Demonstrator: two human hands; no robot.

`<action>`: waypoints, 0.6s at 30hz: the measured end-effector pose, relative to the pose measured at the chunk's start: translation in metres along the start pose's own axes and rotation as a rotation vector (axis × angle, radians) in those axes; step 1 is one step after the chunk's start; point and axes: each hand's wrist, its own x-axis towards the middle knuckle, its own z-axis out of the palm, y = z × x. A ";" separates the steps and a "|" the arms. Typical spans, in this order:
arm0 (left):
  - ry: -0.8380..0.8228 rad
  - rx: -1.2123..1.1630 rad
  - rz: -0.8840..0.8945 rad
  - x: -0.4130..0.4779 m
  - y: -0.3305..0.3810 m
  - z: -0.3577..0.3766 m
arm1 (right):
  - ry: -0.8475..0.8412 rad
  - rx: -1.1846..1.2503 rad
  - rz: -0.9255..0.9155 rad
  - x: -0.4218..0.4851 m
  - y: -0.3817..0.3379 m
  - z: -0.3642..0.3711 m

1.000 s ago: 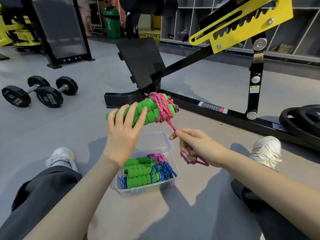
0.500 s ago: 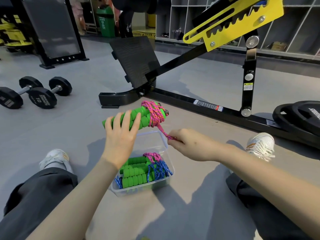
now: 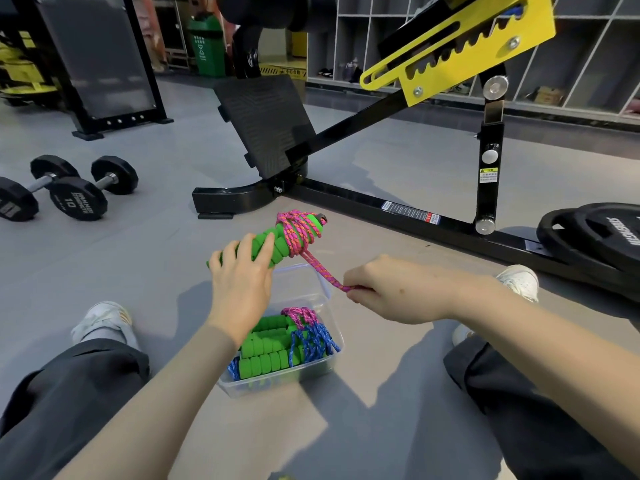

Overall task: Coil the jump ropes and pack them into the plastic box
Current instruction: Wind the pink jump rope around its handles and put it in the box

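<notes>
The grey gym floor (image 3: 381,174) carries a clear plastic box (image 3: 277,381) between the seated person's outstretched legs, and inside it lie coiled jump ropes (image 3: 270,351) with green handles and blue and pink cords. Just above the box's far edge the left hand (image 3: 242,282) grips green foam handles (image 3: 273,245) with pink rope (image 3: 298,230) wound round their far end. Above the box's right side, the right hand (image 3: 388,289) pinches the rope's free length, which is drawn taut. Beyond the box runs a black machine frame (image 3: 381,209), with dumbbells (image 3: 76,192) well off to the box's left.
</notes>
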 end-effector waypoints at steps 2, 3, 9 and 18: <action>-0.019 0.017 -0.012 0.001 -0.003 0.001 | -0.019 0.007 -0.043 -0.003 -0.003 -0.003; -0.014 0.037 -0.012 0.002 -0.006 0.000 | -0.022 0.008 -0.063 -0.006 -0.005 -0.007; 0.076 0.202 0.132 0.004 -0.025 -0.008 | 0.086 0.019 0.003 -0.018 0.020 -0.037; 0.018 0.199 0.363 -0.007 -0.007 -0.006 | 0.479 0.051 -0.063 -0.012 0.044 -0.044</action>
